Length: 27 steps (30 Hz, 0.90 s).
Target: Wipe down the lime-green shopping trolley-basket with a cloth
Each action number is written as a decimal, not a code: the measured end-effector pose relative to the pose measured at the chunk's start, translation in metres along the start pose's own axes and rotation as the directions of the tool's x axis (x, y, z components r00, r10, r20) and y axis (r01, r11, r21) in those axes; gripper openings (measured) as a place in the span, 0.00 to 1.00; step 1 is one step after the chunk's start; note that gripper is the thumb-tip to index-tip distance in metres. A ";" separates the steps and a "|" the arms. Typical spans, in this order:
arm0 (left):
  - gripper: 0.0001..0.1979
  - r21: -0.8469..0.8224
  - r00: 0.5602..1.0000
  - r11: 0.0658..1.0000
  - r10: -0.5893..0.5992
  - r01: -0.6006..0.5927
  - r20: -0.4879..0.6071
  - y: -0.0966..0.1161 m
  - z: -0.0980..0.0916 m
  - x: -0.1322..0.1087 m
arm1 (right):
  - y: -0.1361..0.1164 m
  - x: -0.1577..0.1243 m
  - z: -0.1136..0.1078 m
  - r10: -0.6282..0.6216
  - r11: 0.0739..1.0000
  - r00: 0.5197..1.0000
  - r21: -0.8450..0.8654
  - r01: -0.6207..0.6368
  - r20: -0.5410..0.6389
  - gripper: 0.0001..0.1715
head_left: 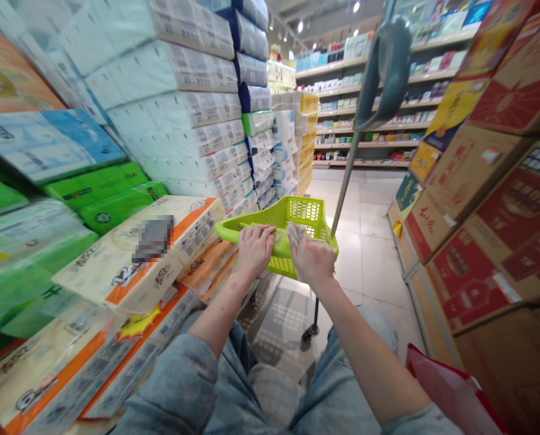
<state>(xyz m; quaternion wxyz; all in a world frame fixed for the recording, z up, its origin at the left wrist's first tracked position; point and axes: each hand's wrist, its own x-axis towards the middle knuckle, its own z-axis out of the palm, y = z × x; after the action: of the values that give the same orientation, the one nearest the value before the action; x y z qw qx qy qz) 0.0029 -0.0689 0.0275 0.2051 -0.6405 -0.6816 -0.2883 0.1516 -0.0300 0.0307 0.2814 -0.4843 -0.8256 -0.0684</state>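
A yellow-green plastic shopping basket [306,209] with perforated walls hangs before me on a wheeled frame. My left hand [256,246] has its fingers curled over the near rim of the basket. Closed in a fist, my right hand [314,261] holds a crumpled whitish cloth [296,232], which pokes out above the thumb against the same rim. Whether the cloth is fabric or tissue I cannot tell. A metal pole [348,175] rises at the basket's right side, topped by a grey loop handle [382,75].
Tall stacks of tissue packs [197,90] stand on the left, with a cream tissue pack [161,266] lying closer. Red and brown cartons [491,223] line the right. Stocked shelves [360,109] are at the back. A caster wheel [310,332] rests on the tiled floor.
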 end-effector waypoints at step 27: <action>0.26 0.319 0.950 0.944 -0.173 0.084 0.261 -0.019 -0.011 0.022 | 0.010 0.013 0.009 0.095 0.995 0.995 0.024 -0.094 -0.038 0.35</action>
<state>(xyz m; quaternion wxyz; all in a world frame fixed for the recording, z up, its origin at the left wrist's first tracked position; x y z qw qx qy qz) -0.0195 -0.0599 0.0478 0.1814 -0.5898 -0.7808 -0.0978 0.1516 -0.0114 0.0279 0.3057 -0.5182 -0.7968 -0.0556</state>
